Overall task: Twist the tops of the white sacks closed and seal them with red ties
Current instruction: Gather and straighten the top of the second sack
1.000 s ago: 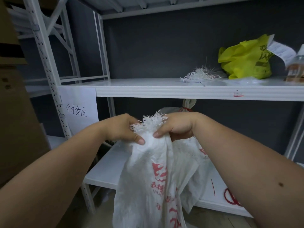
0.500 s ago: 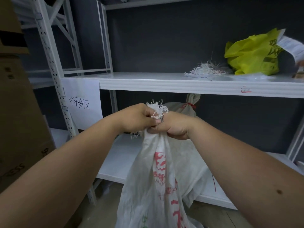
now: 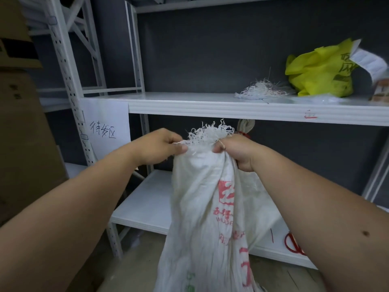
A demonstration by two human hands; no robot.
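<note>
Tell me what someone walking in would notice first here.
Front and centre, the left hand and right hand grip the frayed top of a white sack with red print. On the upper shelf, far right, sits a yellow bag, with a tuft of white threads beside it.

You hold a white woven sack (image 3: 202,218) with red print, hanging upright, its frayed top bunched; a red tie (image 3: 292,246) lies on the lower shelf (image 3: 145,205).

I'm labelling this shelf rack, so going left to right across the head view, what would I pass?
Cardboard box → handwritten paper sign → left hand → frayed sack top → right hand → loose white threads → yellow bag.
</note>
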